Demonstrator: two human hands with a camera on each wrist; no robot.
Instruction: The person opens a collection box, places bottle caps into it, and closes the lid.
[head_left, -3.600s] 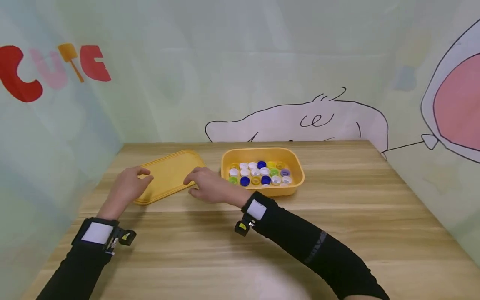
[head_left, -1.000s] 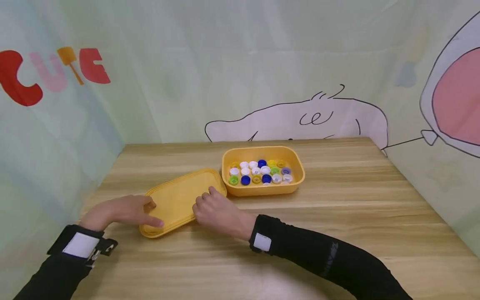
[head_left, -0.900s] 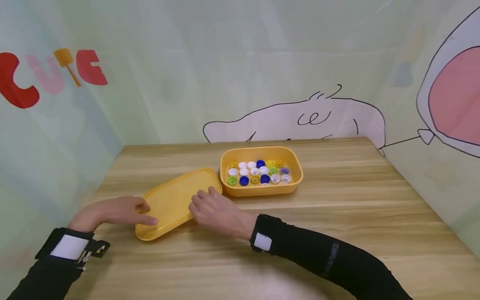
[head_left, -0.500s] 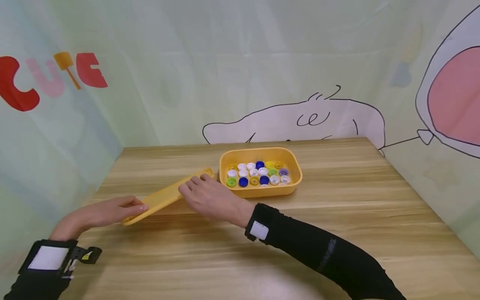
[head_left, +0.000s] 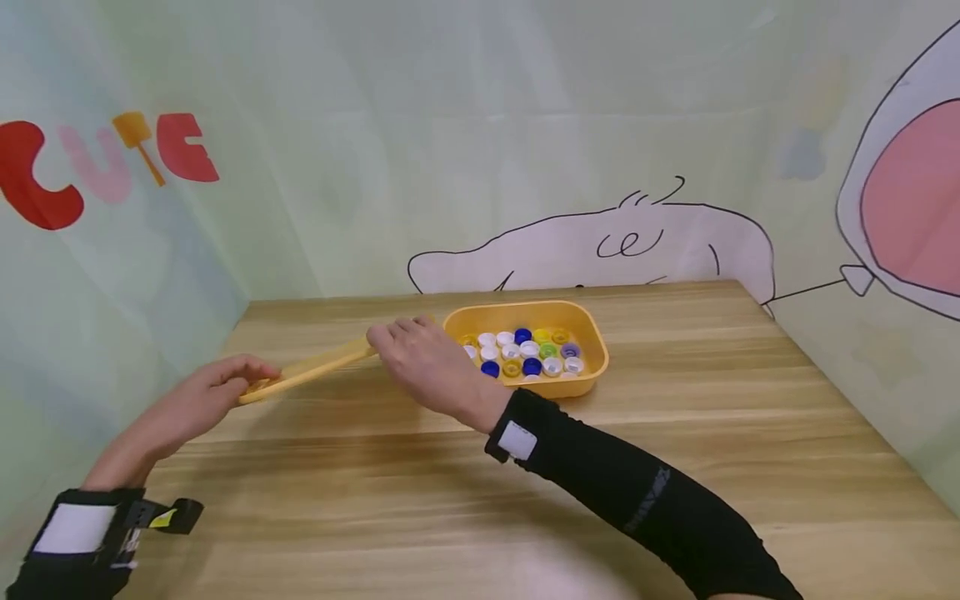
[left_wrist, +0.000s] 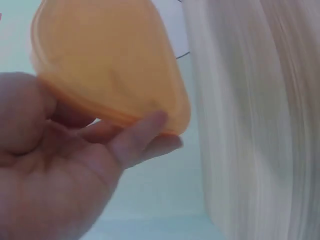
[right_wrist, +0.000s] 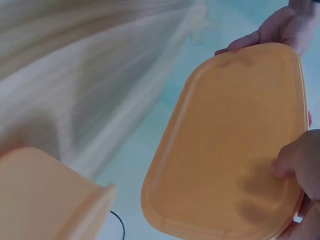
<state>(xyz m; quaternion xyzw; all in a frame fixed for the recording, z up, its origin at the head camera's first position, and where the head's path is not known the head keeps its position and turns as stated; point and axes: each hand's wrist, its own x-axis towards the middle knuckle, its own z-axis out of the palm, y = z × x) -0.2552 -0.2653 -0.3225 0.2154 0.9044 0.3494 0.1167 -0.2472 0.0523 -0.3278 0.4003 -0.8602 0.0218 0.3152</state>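
Observation:
Both hands hold a flat yellow plastic lid (head_left: 318, 367) above the wooden table, tilted nearly edge-on in the head view. My left hand (head_left: 202, 396) pinches its left end, fingers and thumb on opposite faces, as the left wrist view shows on the lid (left_wrist: 110, 55). At the other end, my right hand (head_left: 435, 367) grips the near edge and covers that part of the lid in the head view. A yellow plastic tub (head_left: 596, 367) stands just right of the right hand, partly overlapped by it. Several bottle caps (head_left: 530, 351), white, blue, yellow, green and purple, lie inside the tub.
The wooden tabletop (head_left: 420, 517) runs up to a printed cloth backdrop (head_left: 480, 150) at the back and left. In the right wrist view the tub's wall (right_wrist: 45, 195) appears close at the lower left.
The lid lay flat left of the tub, was drawn nearer, and is now lifted off the table and tilted. The left hand, loose before, now pinches it; both hands have risen.

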